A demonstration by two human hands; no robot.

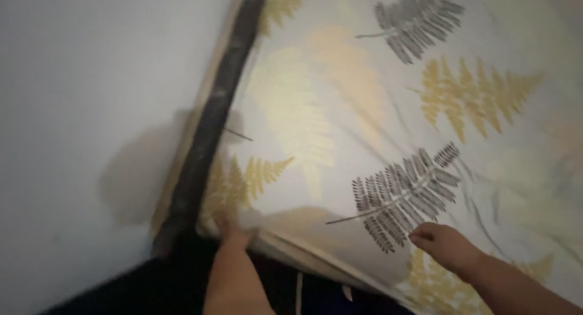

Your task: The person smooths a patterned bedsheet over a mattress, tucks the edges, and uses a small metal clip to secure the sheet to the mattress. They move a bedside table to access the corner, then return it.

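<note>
**Fern-print sheet at the mattress corner**

A pale wall (79, 108) ran beside the bed, with a dark gap (209, 126) between it and the mattress, and the light was dim and the picture blurred. At the near corner the left hand (231, 233) had its fingers tucked under the edge of the fern-print sheet (340, 108), so whether they pinched the cloth or only pressed it could not be told. The right hand (443, 242) lay on top of the sheet near the front edge, fingers curled loosely and resting on the fabric beside a grey fern leaf (401, 193), gripping nothing that showed. The sheet covered the mattress from that corner outward, with soft creases running across it. Below the edge a strip of bare mattress side (316, 251) showed. As a judgement, the corner looked only lightly caught: a pull from the right hand could drag it free, and the cloth might slip into the wall gap.
</note>
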